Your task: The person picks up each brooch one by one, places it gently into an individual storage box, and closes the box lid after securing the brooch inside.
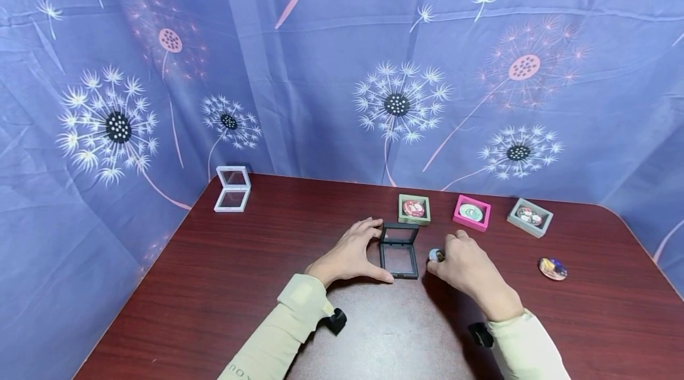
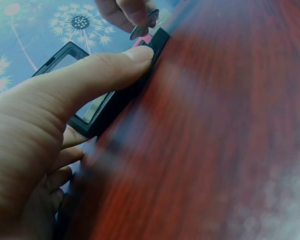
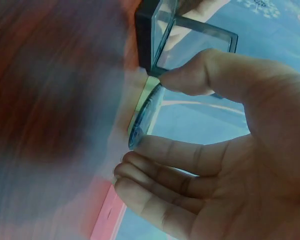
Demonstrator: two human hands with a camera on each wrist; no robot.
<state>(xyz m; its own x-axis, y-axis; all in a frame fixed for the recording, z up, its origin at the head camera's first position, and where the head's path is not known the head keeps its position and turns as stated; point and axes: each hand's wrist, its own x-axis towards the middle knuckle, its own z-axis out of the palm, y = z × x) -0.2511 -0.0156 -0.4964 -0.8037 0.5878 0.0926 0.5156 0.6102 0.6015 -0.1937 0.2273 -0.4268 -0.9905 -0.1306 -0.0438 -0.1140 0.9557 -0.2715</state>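
Observation:
My left hand [image 1: 350,255] grips a small black display frame [image 1: 398,260] that stands opened, its lid tilted up at the back. The thumb [image 2: 135,57] lies along the frame's front edge, and the other fingers reach round its left side. To the right, my right hand [image 1: 467,267] pinches a round badge [image 1: 436,255] by its rim. In the right wrist view the badge [image 3: 146,115] is tilted on edge between thumb and index finger, close beside the black frame [image 3: 149,37]. The remaining fingers lie curled below the index finger.
Behind my hands stand a green frame [image 1: 414,220], a pink frame [image 1: 472,223] and a grey frame [image 1: 530,228], each with a round badge inside. Another colourful badge [image 1: 553,269] lies at right. An opened white frame [image 1: 231,200] stands far left. A patterned curtain [image 1: 315,101] borders the table.

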